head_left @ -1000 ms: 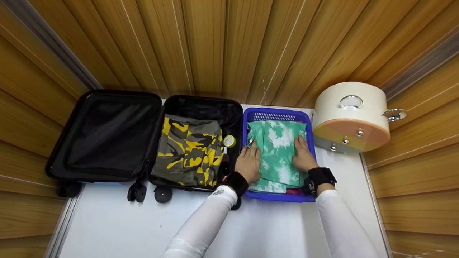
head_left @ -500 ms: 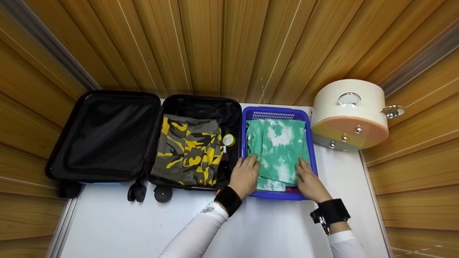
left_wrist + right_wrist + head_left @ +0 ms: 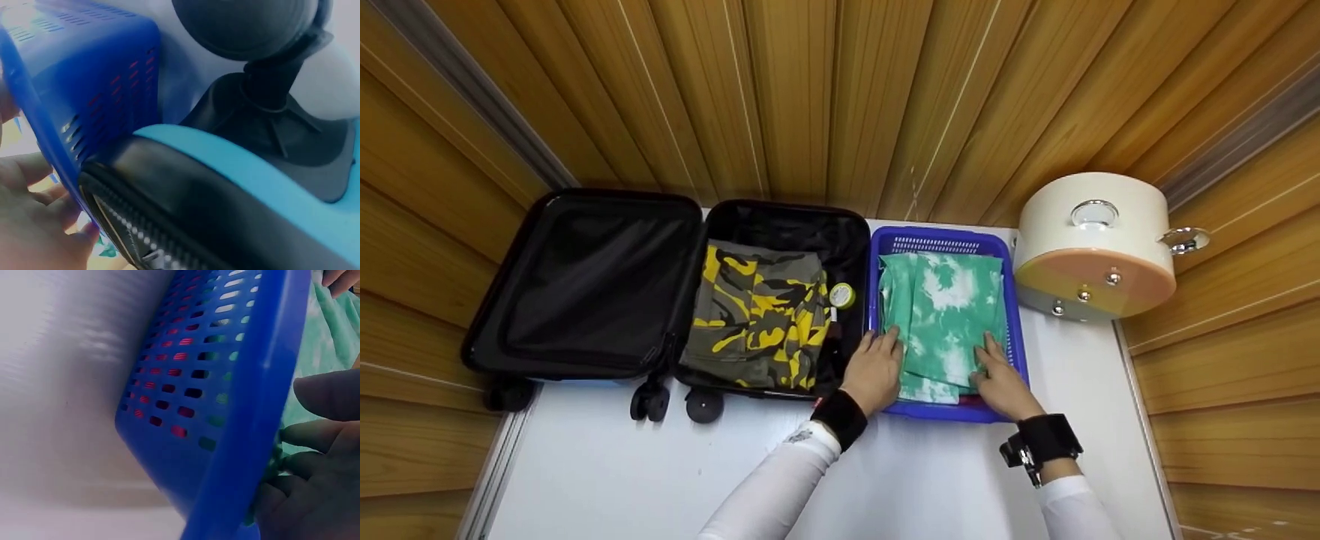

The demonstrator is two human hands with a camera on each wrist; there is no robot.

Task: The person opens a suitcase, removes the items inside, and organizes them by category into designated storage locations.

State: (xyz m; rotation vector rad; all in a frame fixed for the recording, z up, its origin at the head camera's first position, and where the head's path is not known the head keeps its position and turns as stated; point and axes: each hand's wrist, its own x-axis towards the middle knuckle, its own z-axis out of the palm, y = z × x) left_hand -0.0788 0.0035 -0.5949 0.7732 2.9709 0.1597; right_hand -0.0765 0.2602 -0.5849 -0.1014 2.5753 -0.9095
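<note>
Head view: your left hand (image 3: 874, 375) lies loose, fingers extended, at the left edge of that folded green-and-white cloth (image 3: 949, 315), and your right hand (image 3: 1006, 386) rests relaxed at its right edge; the cloth sits inside the blue basket (image 3: 945, 412), beside the open suitcase (image 3: 585, 285).

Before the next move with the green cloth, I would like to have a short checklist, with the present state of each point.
1. Suitcase open: ok.
2. Green cloth inside the blue basket: ok.
3. Left hand and right hand at opposite sides of the cloth: ok.
4. Fingers underneath the cloth: cannot tell.
5. Suitcase half beside the basket free: not ok; camouflage garment and round container inside.
</note>
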